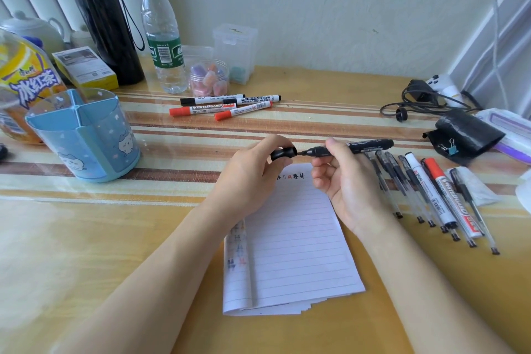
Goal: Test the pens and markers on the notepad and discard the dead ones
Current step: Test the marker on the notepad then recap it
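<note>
Left grip (253,169) pinches the cap (284,153); right grip (344,178) holds the black marker (365,146), its bare nib just beside the cap, notepad (293,238) below both. A slip could smear ink or drop the cap.

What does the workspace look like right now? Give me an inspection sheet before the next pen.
Surface: yellow desk, with a striped band across it.
Job's things: lined notepad in the centre, test marks at its top; four whiteboard markers lie behind it; a row of pens and markers lies to its right.
Clutter: blue pen holder, water bottle, black flask, small clear jar, black pouch.
Grips: left hand pinches the cap; right hand holds the black marker, uncapped, tip toward the cap.
Cables: black cable lies looped at back right; white cable hangs at right.
Surroundings: pale wall behind the desk.
</note>
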